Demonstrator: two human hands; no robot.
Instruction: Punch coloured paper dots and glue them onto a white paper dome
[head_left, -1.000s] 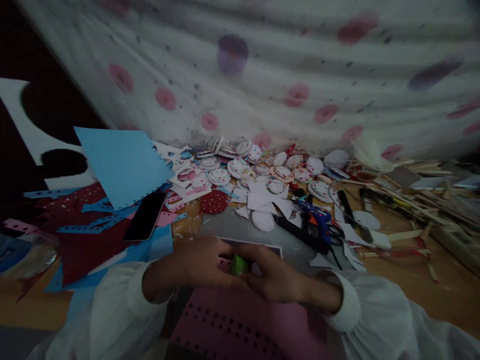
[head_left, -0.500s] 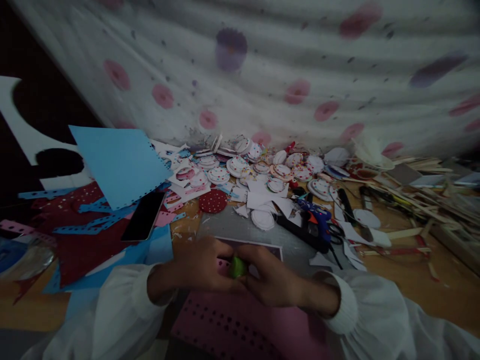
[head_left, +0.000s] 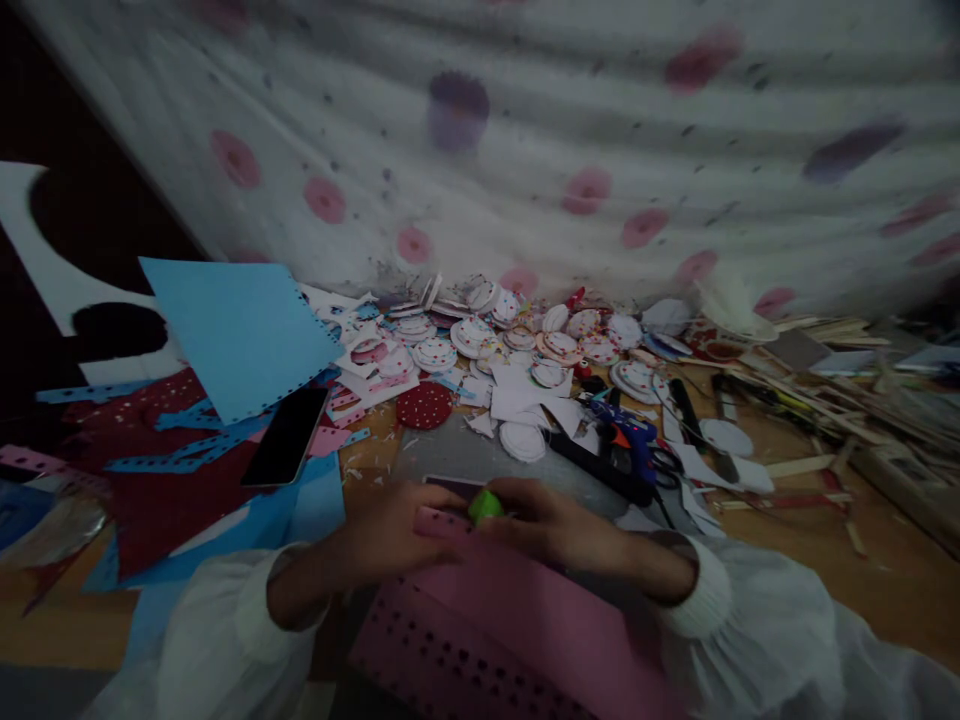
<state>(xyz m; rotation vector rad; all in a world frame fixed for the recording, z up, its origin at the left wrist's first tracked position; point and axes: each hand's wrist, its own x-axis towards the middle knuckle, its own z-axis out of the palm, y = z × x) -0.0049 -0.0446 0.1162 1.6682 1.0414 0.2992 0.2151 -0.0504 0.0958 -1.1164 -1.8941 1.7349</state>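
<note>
Near the bottom centre, my right hand (head_left: 559,525) is closed around a small bright green craft punch (head_left: 486,506); its far side is covered by my fingers. My left hand (head_left: 386,540) grips the corner of a pink paper sheet (head_left: 525,610), with the thumb and fingers on either side of it. Dark punched holes show along the sheet's edge near the green punch. Below lies more pink paper (head_left: 442,655) with rows of dark holes. Behind my hands is a grey cutting mat (head_left: 442,455).
Layered white paper discs (head_left: 472,335) and scraps are heaped at the back. A blue glue gun (head_left: 637,440), a black-handled tool (head_left: 600,468) and wooden strips (head_left: 802,465) lie right. A phone (head_left: 287,437), blue card (head_left: 240,330) and red sheets (head_left: 180,490) are left.
The hands have moved slightly apart. The pink sheet's punched edge has come up into view between them, and the green punch now sits a little higher and to the right.
</note>
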